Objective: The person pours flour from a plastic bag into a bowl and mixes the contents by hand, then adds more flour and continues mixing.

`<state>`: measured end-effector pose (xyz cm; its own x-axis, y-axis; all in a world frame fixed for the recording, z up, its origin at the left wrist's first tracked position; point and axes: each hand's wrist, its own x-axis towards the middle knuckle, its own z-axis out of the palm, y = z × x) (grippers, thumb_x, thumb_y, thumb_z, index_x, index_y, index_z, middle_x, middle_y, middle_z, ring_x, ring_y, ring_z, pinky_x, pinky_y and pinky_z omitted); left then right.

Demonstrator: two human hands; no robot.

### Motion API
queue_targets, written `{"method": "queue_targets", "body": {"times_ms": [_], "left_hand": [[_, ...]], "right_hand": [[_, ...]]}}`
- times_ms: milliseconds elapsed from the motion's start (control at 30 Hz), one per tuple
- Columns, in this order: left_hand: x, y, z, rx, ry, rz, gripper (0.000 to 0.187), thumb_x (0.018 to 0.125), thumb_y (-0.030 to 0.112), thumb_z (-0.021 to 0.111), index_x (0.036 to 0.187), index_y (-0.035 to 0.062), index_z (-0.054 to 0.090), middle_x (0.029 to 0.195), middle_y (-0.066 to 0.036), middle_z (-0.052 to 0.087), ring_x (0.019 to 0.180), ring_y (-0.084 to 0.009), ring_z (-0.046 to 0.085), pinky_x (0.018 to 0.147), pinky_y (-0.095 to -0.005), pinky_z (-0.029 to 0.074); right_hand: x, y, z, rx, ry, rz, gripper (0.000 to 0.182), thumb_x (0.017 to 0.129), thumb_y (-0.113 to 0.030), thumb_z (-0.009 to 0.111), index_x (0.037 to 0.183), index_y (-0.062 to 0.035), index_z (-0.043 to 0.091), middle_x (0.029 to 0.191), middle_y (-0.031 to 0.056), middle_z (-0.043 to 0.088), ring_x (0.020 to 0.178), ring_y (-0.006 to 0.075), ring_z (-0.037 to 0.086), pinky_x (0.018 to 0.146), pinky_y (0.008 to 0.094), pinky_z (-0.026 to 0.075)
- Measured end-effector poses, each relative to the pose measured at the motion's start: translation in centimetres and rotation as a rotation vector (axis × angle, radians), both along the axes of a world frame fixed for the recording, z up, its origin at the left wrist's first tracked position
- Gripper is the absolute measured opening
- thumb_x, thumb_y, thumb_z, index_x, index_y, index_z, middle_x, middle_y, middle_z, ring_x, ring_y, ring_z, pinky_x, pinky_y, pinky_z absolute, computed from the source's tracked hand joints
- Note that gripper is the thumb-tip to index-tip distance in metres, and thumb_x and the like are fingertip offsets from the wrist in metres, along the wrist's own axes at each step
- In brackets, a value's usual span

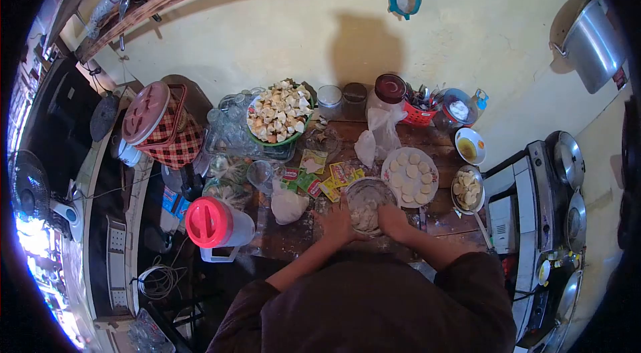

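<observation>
A metal bowl stands near the front edge of the wooden table, with pale, sticky-looking dough inside. My left hand is at the bowl's left rim and holds it there. Inside the right side of the bowl is my right hand, its fingers closed at the dough and partly hidden. Just behind and to the right lies a white plate with several flat round dough pieces. Torn seasoning packets lie left of the bowl, beside a knotted white plastic bag.
A pitcher with a red lid stands front left. Behind are a green basin heaped with cut pale chunks, jars and a clear plastic bag. At right are a strainer of round slices, a small bowl and the stove.
</observation>
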<state>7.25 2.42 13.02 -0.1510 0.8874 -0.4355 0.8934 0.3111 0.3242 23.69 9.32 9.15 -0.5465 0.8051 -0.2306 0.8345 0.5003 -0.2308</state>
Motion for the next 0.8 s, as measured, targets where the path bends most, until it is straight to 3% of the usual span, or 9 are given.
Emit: {"method": "queue_targets", "body": {"times_ms": [133,267,333,433,567,633,767,800], "left_hand": [[-0.1,0.1,0.1,-0.007,-0.026,-0.010,0.141,0.045,0.063,0.077,0.141,-0.0001,-0.005,0.138,-0.022,0.031,0.124,-0.0375,0.037,0.094,-0.0749,0.012],[-0.2,0.3,0.6,-0.084,0.020,-0.028,0.141,0.046,0.063,0.078,0.141,0.0001,-0.005,0.137,-0.022,0.033,0.123,-0.0375,0.040,0.094,-0.0746,0.012],[-0.1,-0.1,-0.1,0.008,0.012,-0.035,0.140,0.047,0.063,0.077,0.141,0.0004,-0.005,0.137,-0.021,0.035,0.120,-0.0375,0.042,0.094,-0.0744,0.013],[-0.1,0.2,-0.4,-0.074,-0.018,-0.023,0.144,0.043,0.060,0.080,0.142,0.0028,-0.007,0.136,-0.021,0.036,0.122,-0.0366,0.041,0.094,-0.0749,0.011],[0.0,0.4,0.0,-0.095,0.008,-0.009,0.144,0.042,0.061,0.080,0.141,0.0024,-0.007,0.136,-0.020,0.036,0.120,-0.0357,0.043,0.094,-0.0741,0.012],[0.2,0.1,-0.5,-0.018,0.020,0.005,0.143,0.043,0.061,0.080,0.142,0.0033,-0.008,0.136,-0.019,0.036,0.120,-0.0349,0.044,0.095,-0.0734,0.013],[0.1,0.0,-0.4,-0.006,-0.006,-0.003,0.143,0.044,0.061,0.080,0.142,0.0040,-0.008,0.137,-0.019,0.035,0.120,-0.0345,0.044,0.095,-0.0734,0.014],[0.0,0.0,0.3,-0.027,-0.011,-0.007,0.142,0.045,0.060,0.080,0.142,0.0041,-0.008,0.138,-0.018,0.034,0.120,-0.0340,0.044,0.095,-0.0733,0.014]], "right_hand": [[1.1,-0.4,0.2,-0.085,0.058,0.237,0.018,0.074,-0.011,0.051,0.081,-0.0002,0.063,0.075,0.0230,0.061,0.074,0.0385,0.062,0.060,0.0472,0.050],[1.2,1.6,2.7,-0.050,0.053,0.166,0.016,0.073,-0.011,0.053,0.079,-0.0002,0.063,0.073,0.0220,0.061,0.071,0.0374,0.062,0.059,0.0470,0.049],[0.1,1.5,4.4,0.182,0.040,-0.054,0.015,0.073,-0.012,0.054,0.076,-0.0011,0.064,0.069,0.0190,0.062,0.067,0.0352,0.063,0.057,0.0458,0.049],[-0.3,0.9,0.4,0.261,-0.076,0.002,0.014,0.073,-0.012,0.055,0.074,-0.0023,0.066,0.067,0.0168,0.062,0.065,0.0331,0.064,0.055,0.0446,0.049],[-0.4,-0.3,1.0,0.123,-0.119,-0.009,0.014,0.071,-0.012,0.056,0.071,-0.0033,0.067,0.069,0.0177,0.063,0.066,0.0329,0.064,0.055,0.0437,0.050],[0.4,0.1,2.6,0.045,-0.142,0.120,0.015,0.070,-0.015,0.058,0.069,-0.0030,0.067,0.070,0.0178,0.063,0.067,0.0325,0.064,0.059,0.0428,0.051],[1.8,3.2,-2.2,-0.115,-0.137,0.268,0.019,0.069,-0.020,0.060,0.072,-0.0024,0.068,0.072,0.0177,0.064,0.067,0.0324,0.064,0.062,0.0420,0.051],[1.2,4.1,-2.7,-0.184,-0.242,0.499,0.021,0.070,-0.021,0.060,0.074,-0.0016,0.068,0.072,0.0177,0.064,0.066,0.0320,0.064,0.063,0.0416,0.051]]}}
